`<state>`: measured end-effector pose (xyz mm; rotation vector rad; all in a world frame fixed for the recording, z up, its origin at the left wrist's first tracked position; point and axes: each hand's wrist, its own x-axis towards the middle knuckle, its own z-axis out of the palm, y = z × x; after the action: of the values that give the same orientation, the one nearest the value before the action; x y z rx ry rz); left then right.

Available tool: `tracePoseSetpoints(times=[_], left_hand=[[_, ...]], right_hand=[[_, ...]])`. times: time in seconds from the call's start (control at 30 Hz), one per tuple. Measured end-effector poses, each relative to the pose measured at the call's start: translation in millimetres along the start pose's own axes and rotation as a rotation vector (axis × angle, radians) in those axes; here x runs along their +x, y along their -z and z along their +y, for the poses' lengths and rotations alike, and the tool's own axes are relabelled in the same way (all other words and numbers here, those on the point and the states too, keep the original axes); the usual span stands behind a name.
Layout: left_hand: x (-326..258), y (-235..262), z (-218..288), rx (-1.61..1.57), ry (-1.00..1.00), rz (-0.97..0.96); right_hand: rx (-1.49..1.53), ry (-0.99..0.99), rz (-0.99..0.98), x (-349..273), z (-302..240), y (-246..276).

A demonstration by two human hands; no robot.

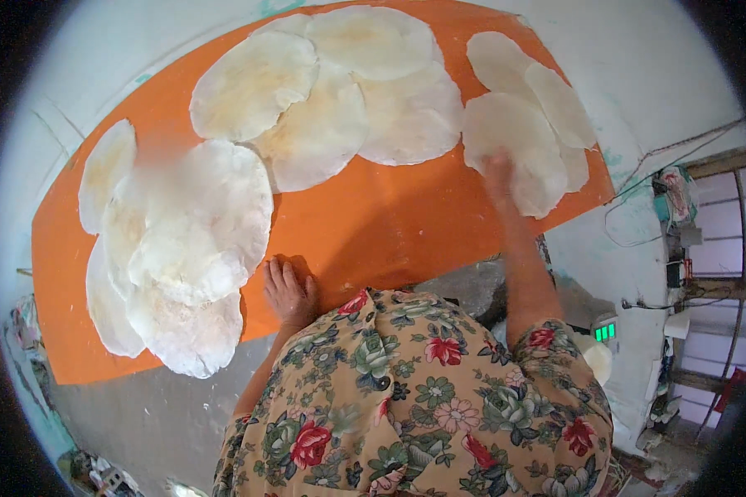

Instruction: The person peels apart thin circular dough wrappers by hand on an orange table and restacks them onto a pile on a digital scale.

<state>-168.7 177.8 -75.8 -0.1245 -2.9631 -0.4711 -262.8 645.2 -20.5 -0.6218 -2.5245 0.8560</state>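
Thin, round, off-white flatbread (518, 149) with faint yellowish patches, lying flat near the right end of an orange cloth (373, 224), overlapping its neighbours. Right hand (499, 172) pressed open on its lower edge, fingers blurred, nothing grasped. Left hand (288, 291) resting flat and relaxed on the cloth's near edge, empty, just right of the left stack (178, 257). Three clusters on the cloth: about three rounds at right, about four at top centre (331, 91), roughly five at left; exact counts obscured by overlap. Floral garment (414, 398) below the cloth.
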Motion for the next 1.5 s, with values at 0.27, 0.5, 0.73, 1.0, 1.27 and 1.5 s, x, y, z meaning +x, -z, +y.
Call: tracePoseSetpoints(times=[0.27,0.5,0.73,1.0,1.27,1.5], left_hand=[[4.0,12.0,9.2,-0.025,-0.011,0.007],[1.0,10.4,7.1,-0.068,-0.001,0.019],[-0.4,12.8,3.4,-0.072,0.038,-0.046],[2.8,17.3,5.6,-0.108,0.040,-0.072],[0.7,12.4,-1.2,-0.137,0.008,-0.010],[-12.1,-22.7,-10.4,-0.359,0.059,-0.171]], right_hand=[[1.019,-0.818,-0.580,-48.9,-178.3,-173.5],[0.891,-0.982,-0.517,-37.8,-224.3,-189.1],[0.793,-0.110,-0.437,47.3,-208.9,-136.8],[-0.304,0.910,0.008,70.3,-400.7,-12.9],[-0.206,1.624,-0.399,-120.2,-430.2,-86.6],[-0.316,1.427,-1.037,-202.4,-313.6,-163.2]])
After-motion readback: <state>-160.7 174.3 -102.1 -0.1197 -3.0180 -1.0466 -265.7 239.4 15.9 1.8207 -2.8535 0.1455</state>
